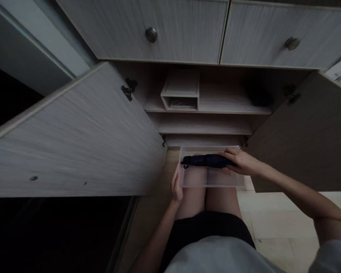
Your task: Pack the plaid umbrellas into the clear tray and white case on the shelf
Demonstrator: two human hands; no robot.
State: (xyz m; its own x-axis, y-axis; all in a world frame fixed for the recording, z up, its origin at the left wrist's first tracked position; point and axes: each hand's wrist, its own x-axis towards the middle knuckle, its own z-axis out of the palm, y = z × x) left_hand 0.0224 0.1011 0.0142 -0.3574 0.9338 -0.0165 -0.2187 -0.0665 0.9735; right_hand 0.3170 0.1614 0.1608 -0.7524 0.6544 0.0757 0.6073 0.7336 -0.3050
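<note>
A clear plastic box (213, 185) rests over my thighs, and its walls let my legs show through. My left hand (177, 185) grips the box by its left side, fingers along the outer wall. Lying crosswise at the box is a folded dark blue umbrella (207, 160), its black handle end with a small strap loop pointing left. My right hand (240, 161) is closed around the umbrella's right end, near the box's right rim. Whether the umbrella touches the box floor I cannot tell.
In front stands an open cabinet with shelves (230, 123). Its left door (82, 140) and right door (307, 132) swing out on both sides. A small open-fronted box (182, 87) and a dark item (257, 93) sit on the upper shelf. Drawers with knobs (151, 35) are above.
</note>
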